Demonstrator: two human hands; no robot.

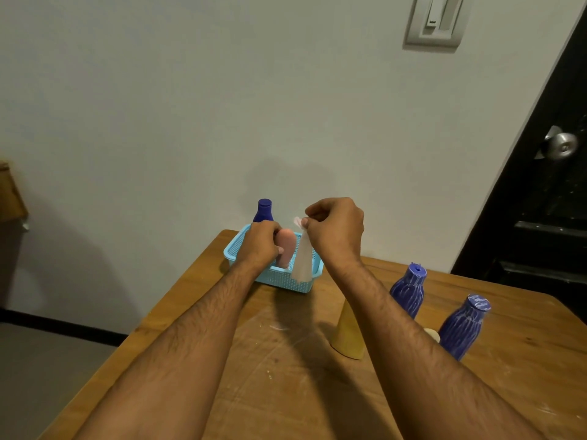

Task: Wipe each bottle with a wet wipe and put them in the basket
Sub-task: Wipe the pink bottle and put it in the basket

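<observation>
Head view: a pink bottle [286, 247] is held upright inside the blue basket [276, 277] at the far edge of the wooden table [254, 360]. It is gripped by the left hand [260, 246], whose fingers are curled round its side. A wet wipe [303, 258] is pinched by its top corner in the right hand [335, 230] and hangs limp just beside the bottle. A dark blue bottle [263, 211] is seen at the basket's far end. Two streaked blue bottles [408, 290] and a yellow bottle [347, 331] are noted on the table nearby. The plastic bottles are judged light, rigid and slippery when damp, best gripped round the body. The wipe is judged soft, best held bunched.
</observation>
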